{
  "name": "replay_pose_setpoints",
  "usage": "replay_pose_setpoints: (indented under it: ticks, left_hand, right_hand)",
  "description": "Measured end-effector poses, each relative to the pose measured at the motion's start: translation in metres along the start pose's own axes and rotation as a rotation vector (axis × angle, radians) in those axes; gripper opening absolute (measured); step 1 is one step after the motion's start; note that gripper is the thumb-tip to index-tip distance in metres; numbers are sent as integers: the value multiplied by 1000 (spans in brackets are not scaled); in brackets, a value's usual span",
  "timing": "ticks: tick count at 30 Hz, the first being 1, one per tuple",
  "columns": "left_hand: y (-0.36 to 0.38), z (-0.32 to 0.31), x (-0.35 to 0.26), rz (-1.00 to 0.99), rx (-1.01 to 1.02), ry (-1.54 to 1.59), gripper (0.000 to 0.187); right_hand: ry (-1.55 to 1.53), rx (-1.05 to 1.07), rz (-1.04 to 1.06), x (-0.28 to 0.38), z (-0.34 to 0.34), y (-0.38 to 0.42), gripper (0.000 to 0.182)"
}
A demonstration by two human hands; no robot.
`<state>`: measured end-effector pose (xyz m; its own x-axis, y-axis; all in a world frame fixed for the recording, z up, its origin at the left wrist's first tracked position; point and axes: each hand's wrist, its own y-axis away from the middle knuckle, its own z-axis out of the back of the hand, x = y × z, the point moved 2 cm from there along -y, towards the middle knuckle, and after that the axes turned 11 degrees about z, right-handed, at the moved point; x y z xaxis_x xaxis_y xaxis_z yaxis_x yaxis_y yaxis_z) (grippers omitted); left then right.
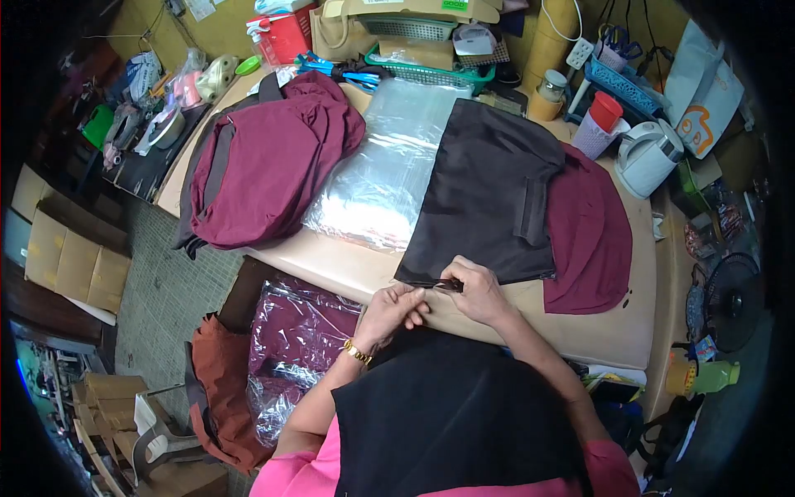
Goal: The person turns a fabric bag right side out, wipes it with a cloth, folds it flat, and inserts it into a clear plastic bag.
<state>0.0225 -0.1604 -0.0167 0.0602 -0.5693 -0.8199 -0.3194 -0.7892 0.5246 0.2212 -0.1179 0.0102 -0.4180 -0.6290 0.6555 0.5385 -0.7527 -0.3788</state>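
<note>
A black fabric piece (489, 182) with a welt-like strip lies flat on the table, its lower corner reaching the front edge. At that corner my left hand (396, 311) is closed in a pinch; what its fingertips hold is too small to make out. My right hand (476, 290) is wrapped round small dark thread snips (448, 285), with the tip pointing toward my left fingers. Maroon cloth (588, 236) sticks out from under the black piece on the right. Left of it lies a stack of clear plastic bags (389, 157).
A heap of maroon and dark fabric (273, 166) sits on the table (339, 269) at left. A white kettle (650, 157), a purple cup (595, 137) and a jar (548, 95) stand at back right. Plastic-wrapped maroon goods (294, 340) lie below the front edge.
</note>
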Motion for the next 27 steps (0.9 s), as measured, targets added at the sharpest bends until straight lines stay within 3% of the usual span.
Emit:
replay_pose_setpoints:
  ticks: [3,10,11,14,18,22,27]
  left_hand:
    - [-8,1,2,12,-189,260,31]
    - [1,-3,-8,-128,-187,677,28]
    - [0,2,-4,-175,-66,793,22]
    - [12,5,-10,-167,-174,876,24]
    - [10,19,-5,-176,-161,1093,23]
    - [19,18,-9,-208,-173,1014,18]
    - [23,12,-7,-291,134,829,19]
  right_hand:
    - [-3,-96,39,5,1,3,14]
    - [-33,-111,21,7,-1,10,19]
    - [-52,-90,14,4,-1,10,21]
    - [1,-61,-30,40,21,-8,30]
    - [81,-37,-11,50,21,-21,37]
    - [168,-18,75,72,27,-34,33]
    - [243,-93,279,94,28,-43,25]
